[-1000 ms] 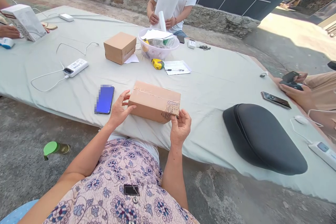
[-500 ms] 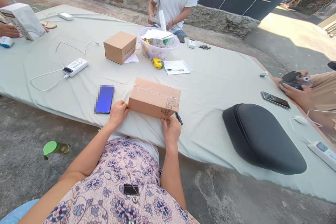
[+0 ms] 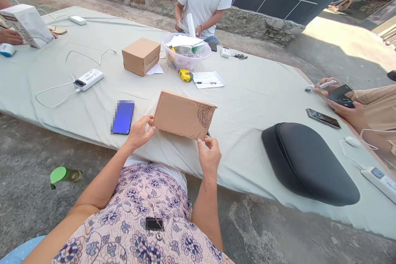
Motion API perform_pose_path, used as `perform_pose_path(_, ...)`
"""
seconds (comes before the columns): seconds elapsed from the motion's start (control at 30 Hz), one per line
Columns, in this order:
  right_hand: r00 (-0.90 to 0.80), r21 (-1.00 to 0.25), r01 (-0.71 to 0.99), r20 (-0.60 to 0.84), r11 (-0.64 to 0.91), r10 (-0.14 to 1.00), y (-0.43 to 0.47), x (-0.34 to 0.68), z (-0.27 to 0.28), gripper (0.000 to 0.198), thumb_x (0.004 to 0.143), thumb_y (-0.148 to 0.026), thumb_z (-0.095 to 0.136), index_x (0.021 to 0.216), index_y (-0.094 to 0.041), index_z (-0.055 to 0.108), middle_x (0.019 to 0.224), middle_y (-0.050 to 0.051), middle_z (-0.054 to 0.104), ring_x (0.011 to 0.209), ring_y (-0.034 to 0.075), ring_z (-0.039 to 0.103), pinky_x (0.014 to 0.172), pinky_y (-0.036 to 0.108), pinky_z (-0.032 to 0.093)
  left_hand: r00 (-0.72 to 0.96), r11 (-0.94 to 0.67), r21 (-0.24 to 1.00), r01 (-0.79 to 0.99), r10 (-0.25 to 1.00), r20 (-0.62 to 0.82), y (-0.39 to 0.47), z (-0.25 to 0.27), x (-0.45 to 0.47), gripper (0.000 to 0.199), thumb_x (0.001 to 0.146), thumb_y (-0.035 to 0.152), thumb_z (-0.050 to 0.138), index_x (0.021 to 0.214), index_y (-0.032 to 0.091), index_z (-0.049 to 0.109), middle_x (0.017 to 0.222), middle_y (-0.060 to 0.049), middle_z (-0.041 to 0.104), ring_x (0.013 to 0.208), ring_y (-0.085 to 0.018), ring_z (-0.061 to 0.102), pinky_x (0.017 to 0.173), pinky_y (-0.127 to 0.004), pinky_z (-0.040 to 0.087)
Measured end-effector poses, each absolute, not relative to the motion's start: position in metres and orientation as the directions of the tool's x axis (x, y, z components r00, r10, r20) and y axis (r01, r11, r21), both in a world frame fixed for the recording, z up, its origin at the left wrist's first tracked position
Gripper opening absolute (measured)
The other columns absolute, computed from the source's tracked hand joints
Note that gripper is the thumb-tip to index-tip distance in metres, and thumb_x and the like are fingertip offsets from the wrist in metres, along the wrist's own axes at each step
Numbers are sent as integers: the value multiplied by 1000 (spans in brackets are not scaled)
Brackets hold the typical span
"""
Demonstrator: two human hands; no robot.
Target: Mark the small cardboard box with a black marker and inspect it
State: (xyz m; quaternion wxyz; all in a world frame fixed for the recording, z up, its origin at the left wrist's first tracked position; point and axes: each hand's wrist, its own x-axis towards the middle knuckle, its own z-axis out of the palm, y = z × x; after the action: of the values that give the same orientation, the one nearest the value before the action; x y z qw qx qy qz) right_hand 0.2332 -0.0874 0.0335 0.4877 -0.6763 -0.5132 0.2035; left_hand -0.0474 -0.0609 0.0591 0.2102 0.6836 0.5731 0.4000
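A brown cardboard box (image 3: 182, 116) is tipped up at the near edge of the table, its broad side facing me and black scribbles at the right end. My left hand (image 3: 140, 133) holds its left edge, with thumb and fingers closed on the lower left corner. At the lower right corner, my right hand (image 3: 210, 154) pinches the edge between thumb and fingers. A dark object by the right corner is mostly hidden behind the box and my fingers. Left of the box lies a phone (image 3: 124, 117) with a blue screen.
Behind stand another cardboard box (image 3: 140, 55) and a pink basket (image 3: 185, 62). A yellow tape measure (image 3: 185, 75) lies beside a written sheet (image 3: 213, 84). A black padded seat (image 3: 312, 165) is at right, a power strip (image 3: 89, 79) at left. Other people sit around the table.
The box has been tipped up, so its top no longer shows and its near side faces me. My right hand has moved slightly right. At right, another person's hand has lifted a white object.
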Motion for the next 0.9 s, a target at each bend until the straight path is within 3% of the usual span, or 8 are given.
perform_pose_path(0.17, 458, -886, 462, 270, 33, 847, -93, 228, 55, 41, 80, -60, 61, 94, -22, 57, 93, 7, 70, 90, 23, 67, 90, 41, 54, -123, -184, 841, 508, 952, 282, -65, 71, -33, 15, 86, 38, 53, 82, 24, 50, 92, -3, 70, 82, -17, 68, 78, -31, 57)
perform_pose_path(0.3, 460, -885, 466, 257, 15, 850, -91, 223, 55, 46, 78, -66, 61, 91, -22, 54, 89, 6, 66, 87, 23, 65, 90, 41, 53, -163, -131, 838, 529, 954, 252, -65, 69, -25, 19, 83, 40, 58, 88, 23, 51, 89, -3, 65, 76, -17, 64, 69, -30, 55)
perform_pose_path(0.43, 500, -857, 513, 259, -42, 827, -89, 208, 51, 58, 77, -73, 61, 104, -21, 53, 103, 11, 66, 93, 25, 62, 89, 43, 52, -207, -62, 804, 591, 952, 225, -64, 66, -14, 39, 82, 42, 68, 110, 22, 52, 109, -9, 67, 92, -23, 68, 78, -37, 56)
perform_pose_path(0.57, 509, -780, 622, 337, -68, 792, -83, 188, 47, 79, 73, -79, 65, 120, -18, 51, 116, 19, 61, 109, 34, 58, 95, 50, 49, -275, -4, 719, 695, 922, 271, -62, 62, 8, 74, 75, 54, 79, 129, 14, 46, 125, -21, 61, 121, -39, 61, 99, -53, 52)
perform_pose_path(0.67, 513, -758, 648, 358, -78, 781, -79, 178, 45, 89, 69, -83, 66, 124, -15, 49, 117, 23, 59, 116, 40, 54, 101, 56, 46, -317, 1, 709, 705, 895, 314, -61, 58, 22, 95, 69, 62, 82, 137, 12, 39, 128, -25, 59, 124, -44, 57, 102, -58, 49)
perform_pose_path(0.9, 520, -740, 666, 365, -99, 772, -75, 177, 42, 90, 68, -84, 66, 124, -15, 49, 115, 22, 59, 114, 40, 54, 99, 56, 46, -370, -7, 752, 659, 867, 332, -60, 55, 29, 105, 65, 60, 87, 142, 11, 34, 133, -26, 54, 129, -44, 53, 107, -59, 46)
